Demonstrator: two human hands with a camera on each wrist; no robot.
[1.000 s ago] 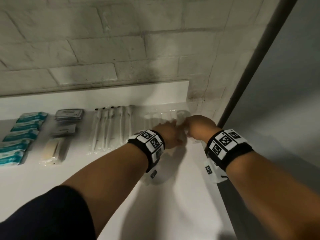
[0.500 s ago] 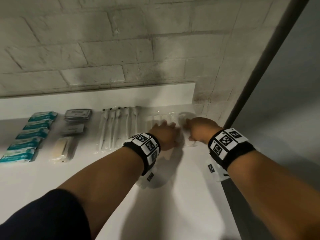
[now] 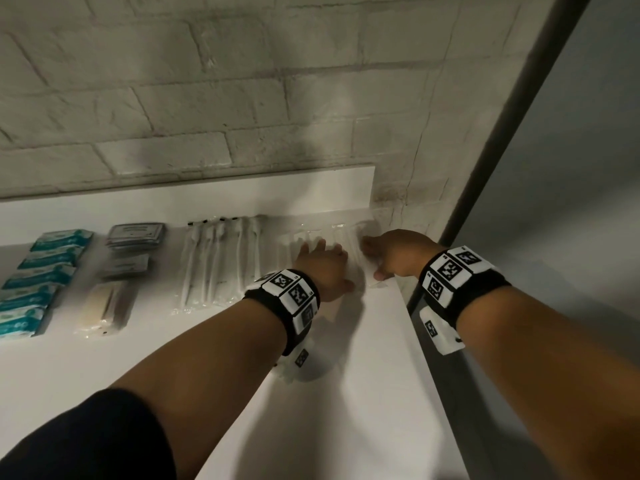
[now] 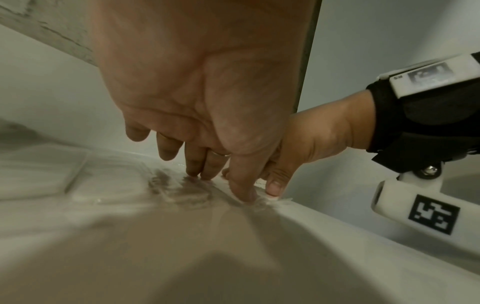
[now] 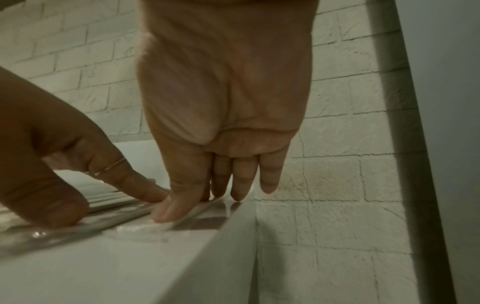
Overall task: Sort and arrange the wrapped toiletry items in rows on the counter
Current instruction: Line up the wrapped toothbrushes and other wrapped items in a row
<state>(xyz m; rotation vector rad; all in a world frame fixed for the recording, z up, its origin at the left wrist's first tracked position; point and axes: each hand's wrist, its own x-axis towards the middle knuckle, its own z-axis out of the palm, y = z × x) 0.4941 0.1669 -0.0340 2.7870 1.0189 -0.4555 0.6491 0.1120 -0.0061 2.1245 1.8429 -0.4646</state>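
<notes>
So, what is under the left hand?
Under the left hand lie clear wrapped packets on the white counter; its fingertips press on the plastic. The packet contents are hidden by the hand and blur.

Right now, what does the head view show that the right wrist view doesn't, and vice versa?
Head only: the sorted rows further left on the counter, namely teal packets, dark flat packs, wrapped toothbrushes, a beige wrapped item.

Right wrist only: the thin ring on a left-hand finger, and the right hand's straight fingertips pressing a clear wrapper by the counter's end.

Both: left hand, right hand, brick wall, clear wrapped items at the right end.
</notes>
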